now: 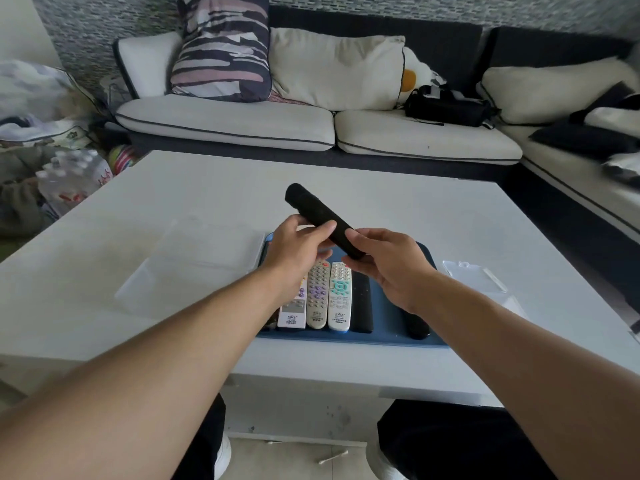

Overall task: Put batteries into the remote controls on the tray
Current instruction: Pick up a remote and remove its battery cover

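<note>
A black remote [320, 218] is held up over the tray [388, 327], clear of the table [381, 202]. Its long axis runs diagonally: far end up and away to the left of the fingers, near end down towards the right hand [388, 261].

The left hand [298, 245] is curled round the remote's mid section, thumb laid across the top, fingers wrapped beneath. The right hand's fingers [360, 235] are bent round the near end, which sits between thumb and fingertips. So both hands have hold of the same remote; neither is spread flat.

The right hand is nearer the near end, the left nearer the middle. Probably the cover is to be slid or prised off at the near end by the right hand while the body is steadied by the left, but no cover or battery bay can be made out, since the surface is dark and blurred. No batteries are seen.

Below the fingers, approx. five other remotes lie side by side on the tray, long axes pointing away from the person: three pale ones [317, 299], two black ones [362, 303]. A clear lid [474, 275] lies on the table to the right of the right hand.
</note>
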Demonstrator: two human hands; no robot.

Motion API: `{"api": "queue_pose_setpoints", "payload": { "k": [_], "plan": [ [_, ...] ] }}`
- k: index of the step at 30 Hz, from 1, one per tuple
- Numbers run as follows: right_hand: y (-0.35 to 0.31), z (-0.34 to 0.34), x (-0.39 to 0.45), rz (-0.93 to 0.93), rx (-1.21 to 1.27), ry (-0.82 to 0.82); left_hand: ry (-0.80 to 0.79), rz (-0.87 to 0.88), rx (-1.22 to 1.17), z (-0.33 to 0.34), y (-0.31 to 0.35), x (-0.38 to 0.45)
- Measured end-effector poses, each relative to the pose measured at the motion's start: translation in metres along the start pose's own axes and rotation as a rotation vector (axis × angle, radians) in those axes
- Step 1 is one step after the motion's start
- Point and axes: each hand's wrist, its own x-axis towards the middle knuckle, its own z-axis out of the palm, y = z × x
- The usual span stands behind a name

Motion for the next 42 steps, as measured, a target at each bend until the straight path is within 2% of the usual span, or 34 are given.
{"api": "queue_pose_setpoints", "payload": {
  "k": [5, 11, 14, 18, 25, 31, 38, 42],
  "plan": [
    [-0.004, 0.009, 0.000, 0.028, 0.048, -0.043, 0.036, 0.023, -0.024, -0.008, 0.005, -0.004],
    [-0.004, 0.017, 0.000, 0.001, -0.164, -0.078, 0.011, 0.015, -0.048, -0.023, 0.008, -0.004],
    [0.001, 0.019, 0.000, 0.056, -0.123, -0.103, -0.005, 0.019, -0.018, -0.029, 0.008, -0.005],
    [0.002, 0.020, 0.003, -0.012, -0.180, -0.028, 0.001, 0.007, -0.062, -0.035, 0.010, -0.005],
    [0.007, 0.017, 0.001, -0.038, -0.368, -0.074, 0.010, 0.024, 0.045, -0.039, 0.008, -0.007],
    [0.007, 0.016, 0.000, -0.192, -0.532, -0.077, 0.052, 0.027, 0.087, -0.042, 0.005, -0.006],
    [0.008, 0.017, -0.004, -0.388, -0.999, -0.061, 0.022, 0.016, 0.175, -0.044, 0.000, -0.008],
    [0.007, 0.014, -0.003, -0.291, -1.263, -0.152, 0.164, 0.055, 0.229, -0.049, 0.000, -0.004]
  ]
}}
